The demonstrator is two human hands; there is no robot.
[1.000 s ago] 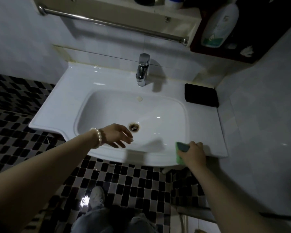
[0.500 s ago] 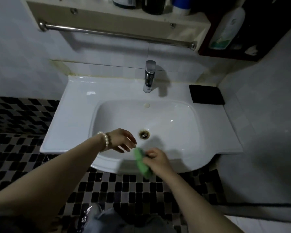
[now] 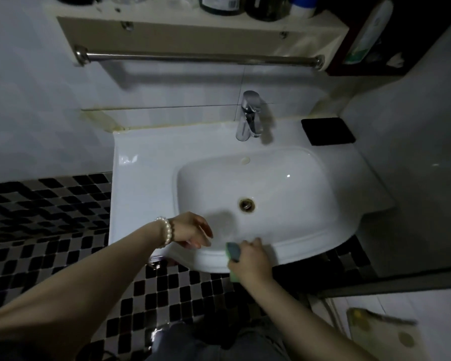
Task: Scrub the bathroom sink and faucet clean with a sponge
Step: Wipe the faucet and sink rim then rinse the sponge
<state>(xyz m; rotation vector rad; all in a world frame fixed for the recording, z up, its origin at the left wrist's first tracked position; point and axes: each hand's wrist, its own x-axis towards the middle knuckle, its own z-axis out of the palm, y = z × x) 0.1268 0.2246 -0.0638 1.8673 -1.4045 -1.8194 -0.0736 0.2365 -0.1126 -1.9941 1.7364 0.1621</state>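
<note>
1. The right hand (image 3: pixel 250 261) has slid its sponge (image 3: pixel 233 252) rightward along the sink (image 3: pixel 146 183) front edge.
2. Fingers curl round the sponge, pressing it on the rim to scrub.
3. The left hand (image 3: pixel 193 231) hovers over the basin's near-left corner, fingers loose and empty, staying clear.
4. The faucet (image 3: pixel 249 115) stands at the back edge.

Your left hand (image 3: pixel 193 231) hangs over the near rim, fingers loosely curled, holding nothing; forearm reaching in from lower left, pearl bracelet (image 3: pixel 167 231) at the wrist. Your right hand (image 3: pixel 250 260) is curled around the sponge (image 3: pixel 233 252), knuckles up, forearm angling in from lower right.
</note>
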